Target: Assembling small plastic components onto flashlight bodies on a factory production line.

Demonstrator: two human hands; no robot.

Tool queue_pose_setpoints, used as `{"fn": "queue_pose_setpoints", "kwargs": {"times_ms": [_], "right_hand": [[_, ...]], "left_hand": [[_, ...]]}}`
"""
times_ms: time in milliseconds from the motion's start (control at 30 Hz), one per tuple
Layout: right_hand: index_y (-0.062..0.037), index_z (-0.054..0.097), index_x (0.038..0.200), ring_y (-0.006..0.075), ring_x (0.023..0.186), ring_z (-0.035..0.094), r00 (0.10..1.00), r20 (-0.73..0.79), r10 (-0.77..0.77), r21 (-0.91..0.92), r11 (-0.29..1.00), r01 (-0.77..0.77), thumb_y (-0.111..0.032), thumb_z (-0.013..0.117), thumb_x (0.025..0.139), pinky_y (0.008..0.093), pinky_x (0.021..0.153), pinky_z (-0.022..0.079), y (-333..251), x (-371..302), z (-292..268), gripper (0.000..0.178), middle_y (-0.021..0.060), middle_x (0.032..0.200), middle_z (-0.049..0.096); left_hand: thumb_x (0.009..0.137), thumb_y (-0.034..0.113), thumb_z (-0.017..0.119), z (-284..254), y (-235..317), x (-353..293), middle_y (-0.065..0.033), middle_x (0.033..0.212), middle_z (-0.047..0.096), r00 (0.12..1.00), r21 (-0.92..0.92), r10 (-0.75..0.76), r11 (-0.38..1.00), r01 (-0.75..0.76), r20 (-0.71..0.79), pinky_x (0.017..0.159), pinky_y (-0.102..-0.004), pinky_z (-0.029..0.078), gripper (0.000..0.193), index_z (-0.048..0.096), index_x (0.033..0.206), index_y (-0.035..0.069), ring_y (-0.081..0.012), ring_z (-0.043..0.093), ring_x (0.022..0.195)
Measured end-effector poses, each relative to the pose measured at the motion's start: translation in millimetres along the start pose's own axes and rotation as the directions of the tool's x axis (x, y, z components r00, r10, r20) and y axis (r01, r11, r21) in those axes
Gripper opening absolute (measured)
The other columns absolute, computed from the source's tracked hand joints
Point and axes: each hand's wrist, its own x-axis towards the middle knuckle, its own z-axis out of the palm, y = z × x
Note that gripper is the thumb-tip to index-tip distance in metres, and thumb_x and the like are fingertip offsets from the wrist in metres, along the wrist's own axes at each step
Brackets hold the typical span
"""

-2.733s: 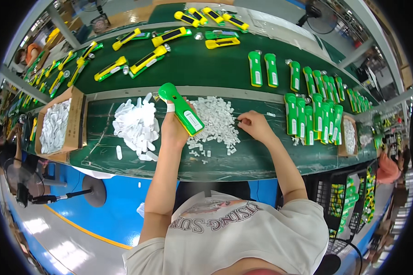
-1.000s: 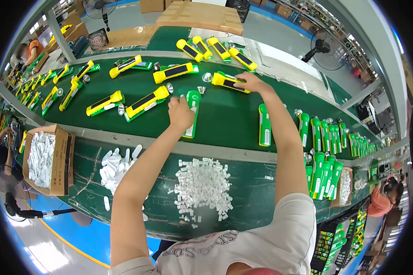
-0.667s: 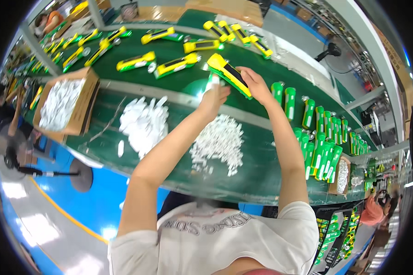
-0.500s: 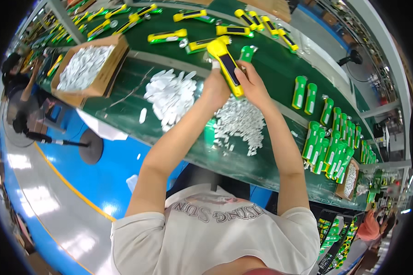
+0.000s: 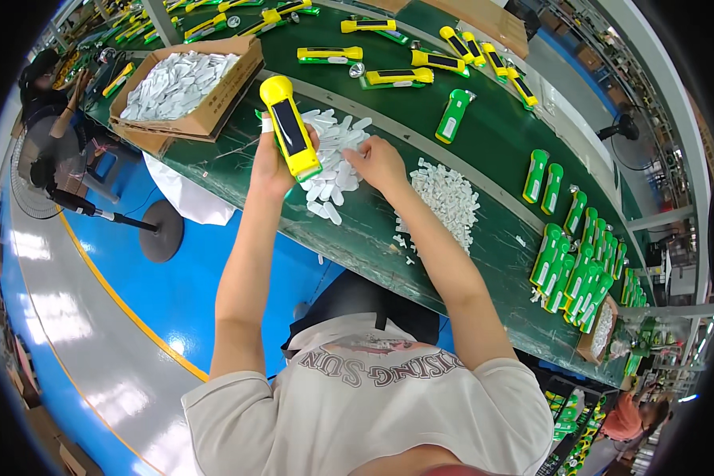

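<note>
My left hand (image 5: pixel 270 164) is wrapped round a yellow and green flashlight (image 5: pixel 290 133) with a long dark panel on its upward side. It is held tilted above the bench, close to a heap of flat white oval pieces (image 5: pixel 323 189). At the right side of that heap, my right hand (image 5: pixel 382 164) has its fingers curled and fingertips drawn together against the pieces. Whatever sits between those fingertips is too small to make out. A second heap, of smaller white parts (image 5: pixel 444 208), lies to the right of my right hand.
A cardboard box (image 5: pixel 238 79) full of white oval pieces stands at the left. Yellow flashlights (image 5: pixel 401 77) line the far green belt, where one green flashlight (image 5: pixel 454 116) lies. More green flashlights (image 5: pixel 583 270) are grouped at the right. A floor fan (image 5: pixel 63 190) stands beyond the bench's left.
The flashlight has moved left in my left hand. My right hand has let go of it and come down to the oval pieces. The whole view has shifted slightly.
</note>
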Motion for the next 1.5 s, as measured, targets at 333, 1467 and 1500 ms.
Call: {"fn": "queue_pose_setpoints", "kwargs": {"times_ms": [333,1467,1500], "right_hand": [[-0.0016,0.07,0.085,0.0251,0.071,0.064,0.977,0.033,-0.209,0.136,0.97,0.203,-0.026,0.079,0.079,0.0369,0.064,0.05,27.9,4.5,-42.9,0.027,0.0096,0.077,0.068],[0.0021,0.057,0.127,0.0232,0.088,0.058,0.934,-0.119,-0.335,0.259,0.898,0.355,-0.027,0.046,0.103,0.0321,0.079,0.046,-30.6,-103.4,-159.9,0.039,0.013,0.096,0.057],[0.0021,0.059,0.125,0.022,0.085,0.058,0.933,-0.143,-0.331,0.287,0.888,0.36,-0.028,0.045,0.103,0.0316,0.077,0.045,-29.0,-102.9,-157.4,0.04,0.0124,0.093,0.057]], "left_hand": [[0.095,0.056,0.054,-5.7,-57.5,-5.0,-0.0183,0.104,0.064,0.995,0.187,-0.038,0.981,0.054,-0.092,0.081,-0.0424,0.058,0.061,0.05,0.127,0.005,-0.0305,0.067,0.09],[0.105,0.034,0.047,111.0,-141.8,-40.7,-0.008,0.12,0.055,0.989,0.221,0.147,0.965,-0.145,0.008,0.096,-0.0395,0.048,0.038,0.045,0.13,0.005,-0.0204,0.057,0.111],[0.105,0.033,0.047,110.1,-141.3,-41.5,-0.0079,0.12,0.055,0.989,0.229,0.15,0.962,-0.147,0.003,0.096,-0.0394,0.047,0.038,0.045,0.13,0.005,-0.0202,0.057,0.111]]}}
